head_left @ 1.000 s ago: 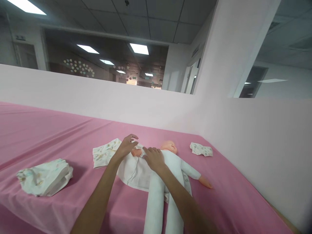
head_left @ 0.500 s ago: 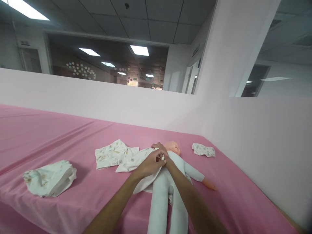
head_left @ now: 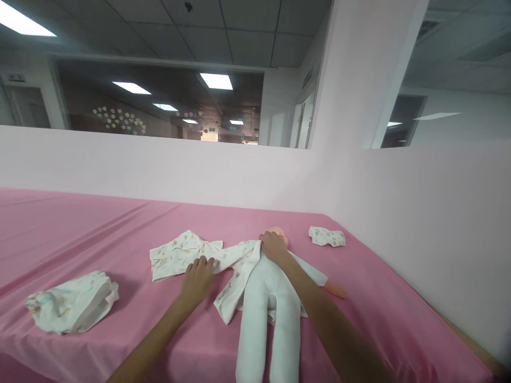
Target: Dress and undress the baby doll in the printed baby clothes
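A doll with a white cloth body lies on its back, legs toward me. A white patterned baby shirt lies partly under it, one sleeve stretched to the left over the doll's arm. My left hand is closed round the end of that sleeve. My right hand is at the doll's shoulder by the neck, its fingers closed on the shirt's edge. The doll's head shows partly behind my right hand. Its bare right-side arm lies outstretched.
The pink sheet covers the table. A patterned garment is spread left of the doll, a folded cloth lies at the far left, and a small patterned cloth at the back right. A white wall with windows stands behind.
My left hand has moved left, away from the doll's chest, to the sleeve end. My right hand has shifted to the shoulder. The shirt front has opened out to the left, and the view has turned slightly.
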`<action>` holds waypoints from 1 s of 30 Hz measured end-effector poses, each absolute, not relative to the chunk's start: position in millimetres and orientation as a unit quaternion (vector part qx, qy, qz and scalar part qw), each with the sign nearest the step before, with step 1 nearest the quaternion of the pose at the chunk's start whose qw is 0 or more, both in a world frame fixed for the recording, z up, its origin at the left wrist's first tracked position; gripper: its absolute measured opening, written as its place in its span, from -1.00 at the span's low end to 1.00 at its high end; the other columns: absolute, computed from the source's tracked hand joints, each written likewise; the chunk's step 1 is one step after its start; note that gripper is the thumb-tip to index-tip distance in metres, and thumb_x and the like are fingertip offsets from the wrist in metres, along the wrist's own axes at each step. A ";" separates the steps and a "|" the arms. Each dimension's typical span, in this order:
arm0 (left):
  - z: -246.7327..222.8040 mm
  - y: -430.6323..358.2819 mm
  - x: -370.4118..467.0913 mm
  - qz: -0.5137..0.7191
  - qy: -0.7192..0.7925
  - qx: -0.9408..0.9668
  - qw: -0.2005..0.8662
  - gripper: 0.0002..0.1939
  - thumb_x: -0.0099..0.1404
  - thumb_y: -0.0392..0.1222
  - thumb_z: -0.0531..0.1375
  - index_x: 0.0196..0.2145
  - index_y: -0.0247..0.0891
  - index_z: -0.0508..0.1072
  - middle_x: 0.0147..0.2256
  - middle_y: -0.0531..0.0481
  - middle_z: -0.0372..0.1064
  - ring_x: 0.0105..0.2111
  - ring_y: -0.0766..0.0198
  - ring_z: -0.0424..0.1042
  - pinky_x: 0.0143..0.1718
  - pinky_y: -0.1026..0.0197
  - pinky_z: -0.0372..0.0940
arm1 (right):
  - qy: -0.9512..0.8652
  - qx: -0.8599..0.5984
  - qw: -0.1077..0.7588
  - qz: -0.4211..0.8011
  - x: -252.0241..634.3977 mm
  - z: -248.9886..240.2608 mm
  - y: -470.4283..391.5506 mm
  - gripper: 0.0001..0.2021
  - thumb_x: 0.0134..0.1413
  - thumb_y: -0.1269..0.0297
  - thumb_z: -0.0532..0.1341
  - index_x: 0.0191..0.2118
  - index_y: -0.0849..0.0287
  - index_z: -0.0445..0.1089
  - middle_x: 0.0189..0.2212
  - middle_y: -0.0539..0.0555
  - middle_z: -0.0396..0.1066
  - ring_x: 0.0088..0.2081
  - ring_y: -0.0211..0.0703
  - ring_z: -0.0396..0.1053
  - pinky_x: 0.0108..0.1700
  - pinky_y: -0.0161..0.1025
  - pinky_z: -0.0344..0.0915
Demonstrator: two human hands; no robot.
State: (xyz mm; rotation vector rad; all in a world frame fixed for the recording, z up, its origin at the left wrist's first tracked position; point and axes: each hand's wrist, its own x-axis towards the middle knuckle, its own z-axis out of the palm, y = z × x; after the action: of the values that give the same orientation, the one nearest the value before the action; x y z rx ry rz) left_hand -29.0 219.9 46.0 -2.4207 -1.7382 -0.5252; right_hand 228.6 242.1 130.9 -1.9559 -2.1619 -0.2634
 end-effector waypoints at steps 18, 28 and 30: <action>130.8 199.3 109.4 -0.228 -0.311 -0.922 0.046 -0.65 0.39 -0.14 -0.05 0.06 -0.24 0.30 0.04 -0.20 0.28 0.07 0.02 0.23 0.09 0.01 0.11 | -0.675 -0.686 0.269 0.020 299.0 34.7 29.5 -0.81 0.16 0.24 0.09 -0.19 0.08 0.42 -0.11 0.09 0.43 -0.02 -0.02 0.34 0.05 -0.11 0.21; 129.5 223.8 244.6 0.022 -0.220 -0.974 0.047 -0.38 0.10 -0.08 0.32 0.09 -0.30 0.31 -0.03 -0.25 0.36 -0.09 0.00 0.39 -0.11 0.02 0.30 | -0.601 -0.745 0.289 -0.015 304.1 34.7 72.0 -0.69 0.24 0.16 0.01 -0.07 0.18 0.38 -0.09 0.20 0.46 0.00 0.10 0.34 0.03 -0.04 0.17; 122.0 228.0 248.2 0.059 -0.229 -0.971 0.049 -0.42 0.12 -0.05 0.32 0.07 -0.29 0.33 -0.06 -0.20 0.38 -0.13 0.06 0.40 -0.11 0.00 0.31 | -0.607 -0.740 0.289 -0.015 311.0 37.2 80.1 -0.70 0.24 0.26 -0.03 -0.10 0.20 0.39 -0.10 0.20 0.47 -0.03 0.07 0.36 0.00 -0.07 0.18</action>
State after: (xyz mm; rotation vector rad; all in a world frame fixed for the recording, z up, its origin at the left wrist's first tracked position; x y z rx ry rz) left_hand 248.2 228.0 122.0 -2.9572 -0.6966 0.1789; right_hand 311.0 80.1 37.2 -1.9750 -1.6206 -0.0397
